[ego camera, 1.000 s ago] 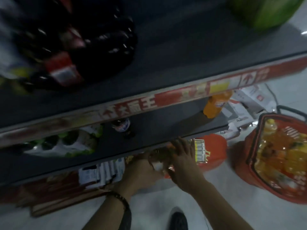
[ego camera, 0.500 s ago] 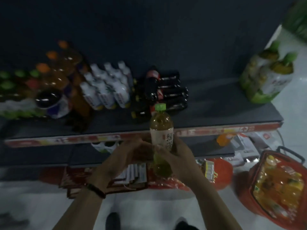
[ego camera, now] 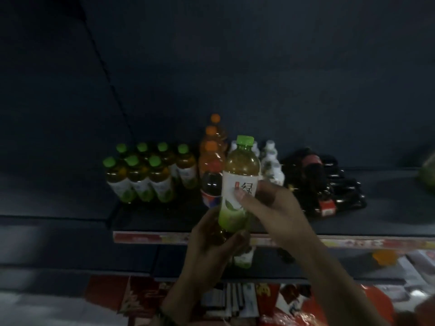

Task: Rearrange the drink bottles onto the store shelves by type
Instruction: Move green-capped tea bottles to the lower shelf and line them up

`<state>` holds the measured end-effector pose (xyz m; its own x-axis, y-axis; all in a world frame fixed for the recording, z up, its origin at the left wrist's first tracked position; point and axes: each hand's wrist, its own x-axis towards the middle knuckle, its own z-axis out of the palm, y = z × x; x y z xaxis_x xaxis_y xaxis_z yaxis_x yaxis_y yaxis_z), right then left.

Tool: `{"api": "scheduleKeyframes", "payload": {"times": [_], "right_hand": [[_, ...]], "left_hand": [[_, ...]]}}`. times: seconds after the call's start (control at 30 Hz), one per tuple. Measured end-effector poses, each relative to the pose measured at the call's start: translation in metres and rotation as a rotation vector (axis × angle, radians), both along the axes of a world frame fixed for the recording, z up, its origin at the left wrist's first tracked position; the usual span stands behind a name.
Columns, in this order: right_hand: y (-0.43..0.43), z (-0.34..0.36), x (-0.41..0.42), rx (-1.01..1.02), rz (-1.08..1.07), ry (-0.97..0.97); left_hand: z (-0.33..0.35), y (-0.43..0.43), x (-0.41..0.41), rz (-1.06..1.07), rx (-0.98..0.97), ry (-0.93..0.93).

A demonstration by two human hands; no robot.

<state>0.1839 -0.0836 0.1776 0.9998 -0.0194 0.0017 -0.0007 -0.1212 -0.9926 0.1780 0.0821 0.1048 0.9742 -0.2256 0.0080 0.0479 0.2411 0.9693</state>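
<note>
I see both hands clamped on an upright green-capped tea bottle [ego camera: 240, 182] of amber liquid, in front of the shelf [ego camera: 164, 238]: left hand [ego camera: 211, 243] around its base, right hand [ego camera: 270, 205] on the label. Behind it stand matching green tea bottles [ego camera: 146, 175], orange drinks [ego camera: 211, 149] and white bottles [ego camera: 270, 165].
</note>
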Motion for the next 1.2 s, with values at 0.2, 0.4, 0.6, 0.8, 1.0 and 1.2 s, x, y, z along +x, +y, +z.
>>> {"api": "scheduleKeyframes", "payload": {"times": [0.2,0.4,0.6,0.8,1.0,1.2], "right_hand": [[0.075,0.033,0.056,-0.109,0.03,-0.141],[0.115,0.065,0.104,-0.35,0.016,-0.233],[0.13,0.08,0.137,-0.489,-0.008,-0.253],[0.13,0.08,0.157,-0.612,0.075,-0.193],[0.134,0.042,0.18,-0.903,0.145,-0.149],[0.15,0.021,0.193,-1.153,0.2,-0.063]], "left_hand": [[0.014,0.096,0.044,-0.103,0.003,-0.078],[0.015,0.139,0.083,-0.143,0.03,-0.096],[0.011,0.157,0.106,-0.141,0.173,-0.197],[0.018,0.165,0.13,0.088,0.768,-0.676],[0.007,0.179,0.16,0.485,1.071,-0.763],[-0.016,0.17,0.172,0.223,1.386,-0.705]]}}
